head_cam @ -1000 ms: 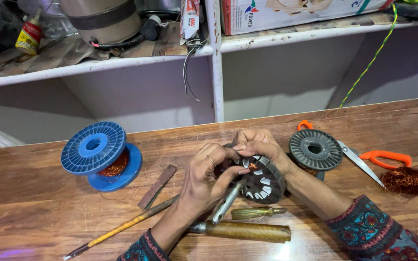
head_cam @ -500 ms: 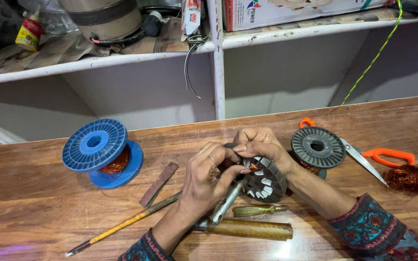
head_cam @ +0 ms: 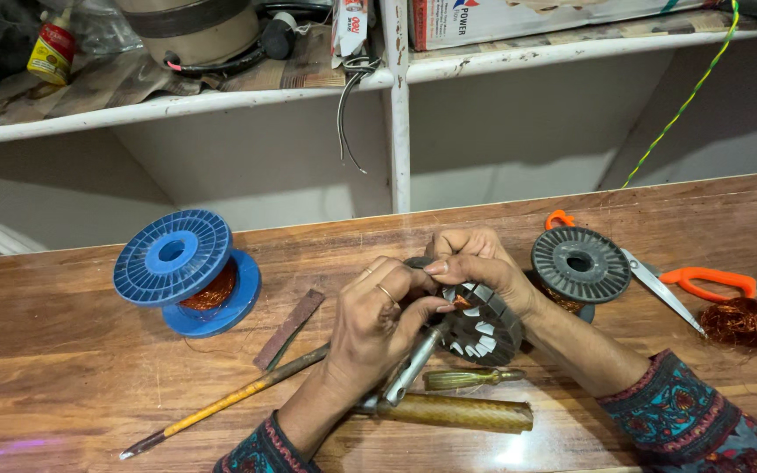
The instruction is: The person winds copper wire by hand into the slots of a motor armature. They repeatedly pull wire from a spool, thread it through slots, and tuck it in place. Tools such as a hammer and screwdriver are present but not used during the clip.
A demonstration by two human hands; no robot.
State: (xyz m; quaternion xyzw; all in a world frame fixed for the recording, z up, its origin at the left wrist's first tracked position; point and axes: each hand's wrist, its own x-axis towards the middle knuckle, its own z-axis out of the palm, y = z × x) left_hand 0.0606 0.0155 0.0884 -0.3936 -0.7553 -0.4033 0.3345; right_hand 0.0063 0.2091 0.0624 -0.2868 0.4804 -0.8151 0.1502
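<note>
Motor core: a round, dark grey metal ring (head_cam: 482, 328) with white-lined slots cut around its inner edge, lying near the middle of the bench, a little toward the front edge.
Left hand: the left hand (head_cam: 377, 320) comes in from the front edge, fingers curled narrow and pinched at the ring's left rim; a thin band shows on one finger.
Right hand: the right hand (head_cam: 475, 263) arches over the ring's far rim, fingers bent close, thumb and forefinger pinched together just beside the left fingertips. Whatever they pinch is too small to tell.
Sleeve: patterned teal and red cloth (head_cam: 689, 420) at the front right corner.
Blue spool: a ribbed blue plastic reel (head_cam: 177, 263) of copper wire, tilted, toward the left part of the bench.
Grey spool: a ribbed dark grey reel (head_cam: 580, 263), just right of the right hand.
Scissors: orange handles and a steel blade (head_cam: 685, 289), behind and beside the grey spool.
Loose wire: a tangled copper clump (head_cam: 751, 322) at the right edge.
Tools: a thick amber-handled tool (head_cam: 453, 413) and a smaller one (head_cam: 470, 378) near the front edge, and a long thin stick (head_cam: 229, 401) lying slantwise to the left.
Flat strip: a dull brown bar (head_cam: 289, 329) between the blue spool and the left hand.
Bench: worn, glossy brown wood (head_cam: 63, 368) with visible grain.
Room: white painted shelves (head_cam: 221, 103) behind the bench.
</note>
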